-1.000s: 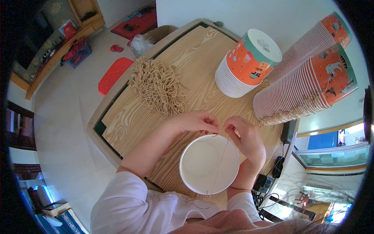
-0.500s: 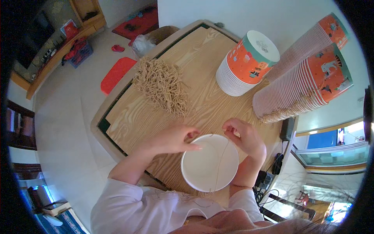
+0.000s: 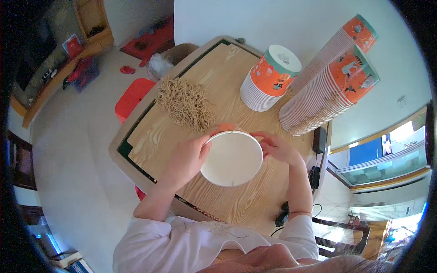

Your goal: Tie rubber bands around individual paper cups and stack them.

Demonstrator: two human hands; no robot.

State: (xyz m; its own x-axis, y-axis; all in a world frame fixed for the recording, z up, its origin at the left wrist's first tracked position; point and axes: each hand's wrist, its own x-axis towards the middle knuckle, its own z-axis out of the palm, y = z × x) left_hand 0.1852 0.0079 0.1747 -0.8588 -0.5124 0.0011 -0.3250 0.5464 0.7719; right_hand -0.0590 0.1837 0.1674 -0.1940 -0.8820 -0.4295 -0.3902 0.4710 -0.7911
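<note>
A white-lined paper bucket point(image 3: 232, 159) is tipped with its round mouth toward me, over the near half of the wooden table. My left hand point(image 3: 189, 157) grips its left side, thumb at the rim and fingers reaching round behind the far edge. At the right of the rim, my right hand point(image 3: 278, 148) has its fingers curled in against the bucket's outer wall; what they pinch is hidden. A short bit of thin cord shows at the far rim. Beyond my left hand lies a tangled heap of tan paper cord point(image 3: 184, 104).
An upside-down stack of orange-and-green paper buckets point(image 3: 273, 75) stands on the table point(image 3: 205, 191). Two longer stacks lean at the right, and cord pieces hang along the nearer stack point(image 3: 323, 91). A red stool point(image 3: 132, 98) is beyond the left edge. Black adapters and cables sit at the right edge.
Both hands have moved the bucket away from my body. My left hand has closed on its side. The cord that crossed the bucket's mouth no longer shows there.
</note>
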